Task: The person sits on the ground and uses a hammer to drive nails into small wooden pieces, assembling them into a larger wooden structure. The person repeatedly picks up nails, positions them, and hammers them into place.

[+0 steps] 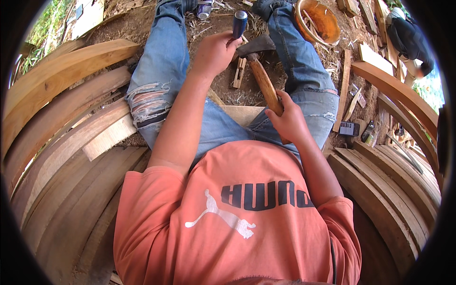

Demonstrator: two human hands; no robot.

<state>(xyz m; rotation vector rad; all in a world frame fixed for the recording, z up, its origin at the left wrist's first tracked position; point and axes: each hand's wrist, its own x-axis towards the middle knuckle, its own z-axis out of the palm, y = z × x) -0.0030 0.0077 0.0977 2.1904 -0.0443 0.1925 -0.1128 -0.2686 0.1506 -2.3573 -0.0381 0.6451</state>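
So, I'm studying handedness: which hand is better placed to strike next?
Probably the right hand: it grips the wooden-handled, metal-headed tool, while the left hand holds the blue-handled tool.

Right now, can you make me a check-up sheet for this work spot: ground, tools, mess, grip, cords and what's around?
Surface: dirt ground with wood shavings.
Work things: blue-topped handle, wooden-handled tool with a metal head, slotted wood piece.
Clutter: orange bucket, phone, can.
Grip: left hand around the blue-topped handle; right hand around the wooden-handled tool.
Cables: thin dark strip on the shirt, maybe a cord.
Surroundings: curved boards on both sides; person in dark clothes, upper right.
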